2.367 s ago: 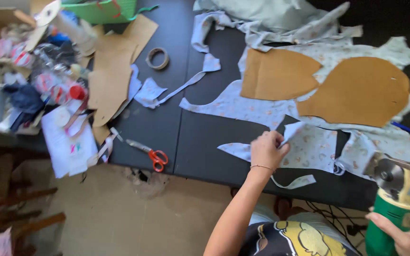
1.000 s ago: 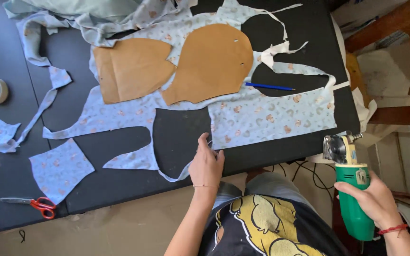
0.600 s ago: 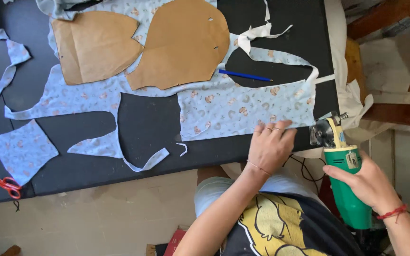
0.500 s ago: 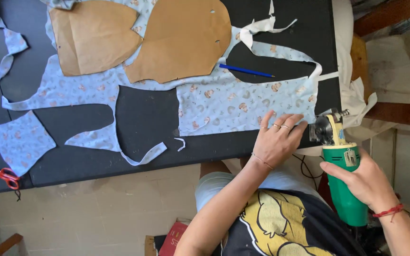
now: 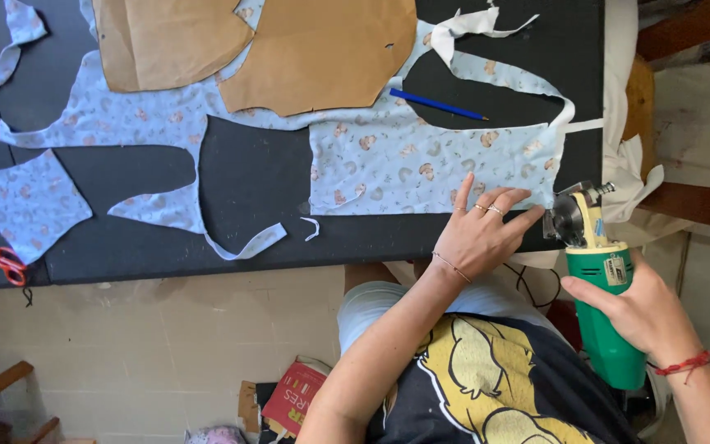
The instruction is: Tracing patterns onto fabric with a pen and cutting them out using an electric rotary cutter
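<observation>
Two card patterns point(image 5: 322, 57), one cutter point(image 5: 597, 279), one pencil point(image 5: 437, 104).

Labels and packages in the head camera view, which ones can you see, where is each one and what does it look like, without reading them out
Label: a small pale rectangular sticker on the body of the green electric cutter, which the right hand holds off the table's right end.
Red package: a flat red carton or booklet with light print, lying on the floor below the black table, beside the person's leg.
No signs or screens.
</observation>
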